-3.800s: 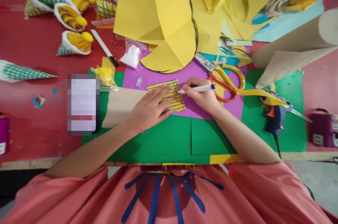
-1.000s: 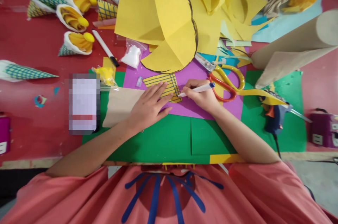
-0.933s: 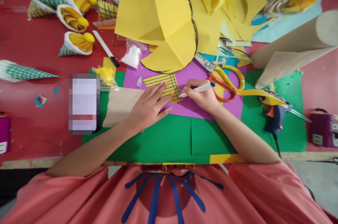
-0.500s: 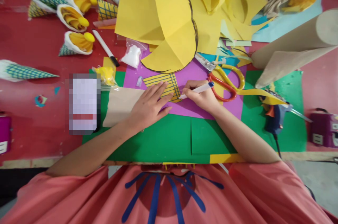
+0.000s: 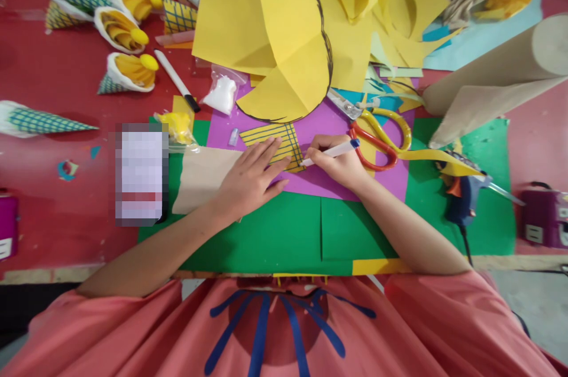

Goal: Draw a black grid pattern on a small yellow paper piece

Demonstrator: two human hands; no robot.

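My left hand (image 5: pixel 254 179) lies flat with its fingers stretched over a small piece of yellow paper (image 5: pixel 290 146) marked with dark blue crossing lines. Pinched in my right hand (image 5: pixel 339 164) is a white marker with a blue end (image 5: pixel 341 148), its tip at the right edge of that paper. Beneath both is a purple sheet (image 5: pixel 381 181). A clear marker cap (image 5: pixel 233 137) rests left of the lined paper. Just above sits a large yellow paper shape with a black outline (image 5: pixel 297 57). Scissors with red and yellow handles (image 5: pixel 375 134) lie beyond my right hand.
A glue gun (image 5: pixel 461 193) and a brown paper roll (image 5: pixel 488 69) are on the right. To the left are a phone (image 5: pixel 141 173), a black-capped marker (image 5: pixel 177 80), a bag of white material (image 5: pixel 222 94) and several paper cones (image 5: pixel 126 72). Green sheets (image 5: pixel 275 241) cover the table's front.
The marker tip has shifted very slightly along the right edge of the lined paper. My left hand stays in place.
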